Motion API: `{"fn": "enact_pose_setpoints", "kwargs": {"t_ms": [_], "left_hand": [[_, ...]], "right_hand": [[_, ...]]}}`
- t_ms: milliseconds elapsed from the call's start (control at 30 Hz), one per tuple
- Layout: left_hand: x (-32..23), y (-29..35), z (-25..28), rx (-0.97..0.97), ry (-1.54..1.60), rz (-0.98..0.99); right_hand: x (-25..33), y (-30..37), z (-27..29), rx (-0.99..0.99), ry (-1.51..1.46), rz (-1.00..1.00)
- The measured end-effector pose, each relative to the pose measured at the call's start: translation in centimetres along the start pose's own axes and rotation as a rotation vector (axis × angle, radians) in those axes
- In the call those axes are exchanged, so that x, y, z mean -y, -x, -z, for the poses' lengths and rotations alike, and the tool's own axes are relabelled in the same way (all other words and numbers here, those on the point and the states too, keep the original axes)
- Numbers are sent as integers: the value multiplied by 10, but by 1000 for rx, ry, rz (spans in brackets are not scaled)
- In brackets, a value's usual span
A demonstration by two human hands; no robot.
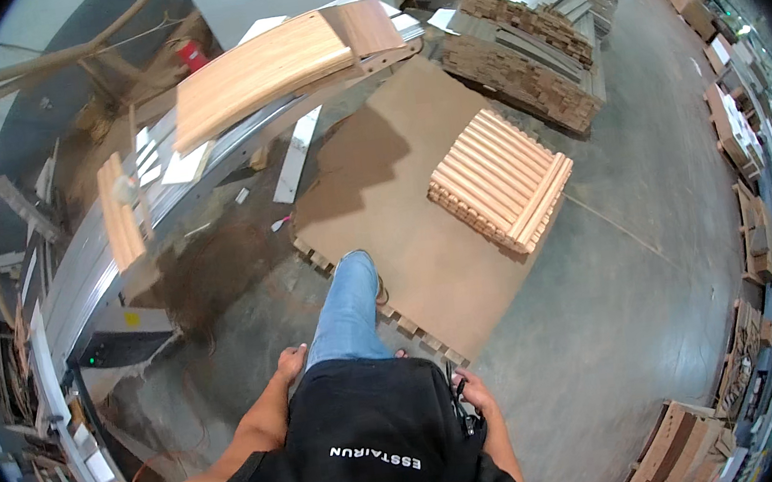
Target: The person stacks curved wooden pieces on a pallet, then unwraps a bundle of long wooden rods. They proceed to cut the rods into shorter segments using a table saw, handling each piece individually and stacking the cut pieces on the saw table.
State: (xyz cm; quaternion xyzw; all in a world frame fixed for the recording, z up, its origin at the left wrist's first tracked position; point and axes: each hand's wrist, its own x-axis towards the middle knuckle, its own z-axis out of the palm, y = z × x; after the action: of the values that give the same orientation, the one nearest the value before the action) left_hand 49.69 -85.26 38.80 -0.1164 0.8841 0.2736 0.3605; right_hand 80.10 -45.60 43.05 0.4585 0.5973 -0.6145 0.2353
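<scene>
L hand (292, 360): beside blue denim trouser leg (345, 317); open/closed can't tell. R hand (475, 391): nr. small blk. obj. (467, 420) at hip; grip can't tell. Lt.-brn. stack of long wooden strips (498, 181): nr. R edge, flat brn. sheet-topped wooden pallet (428, 274).

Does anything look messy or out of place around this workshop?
Yes, slightly: brown, sawdust-like litter darkens the grey floor beside the long metal bench, and a small white scrap lies loose nearby. Both stand out against the plainer floor on the right.
</scene>
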Motion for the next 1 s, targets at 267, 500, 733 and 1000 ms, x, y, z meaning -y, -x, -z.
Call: {"fn": "enact_pose_setpoints", "kwargs": {"t_ms": [267,500,733,1000], "left_hand": [[12,45,116,-627,585,-384],[-171,325,420,-1350,-177,-1619],[-169,462,421,-533,-909,-2375],[-72,454,460,-450,-848,-2382]], "right_hand": [[-14,59,0,254,217,-77],[-16,74,14,525,294,21],[8,16,-19,665,748,-71],[40,39,-94,912,730,181]]}}
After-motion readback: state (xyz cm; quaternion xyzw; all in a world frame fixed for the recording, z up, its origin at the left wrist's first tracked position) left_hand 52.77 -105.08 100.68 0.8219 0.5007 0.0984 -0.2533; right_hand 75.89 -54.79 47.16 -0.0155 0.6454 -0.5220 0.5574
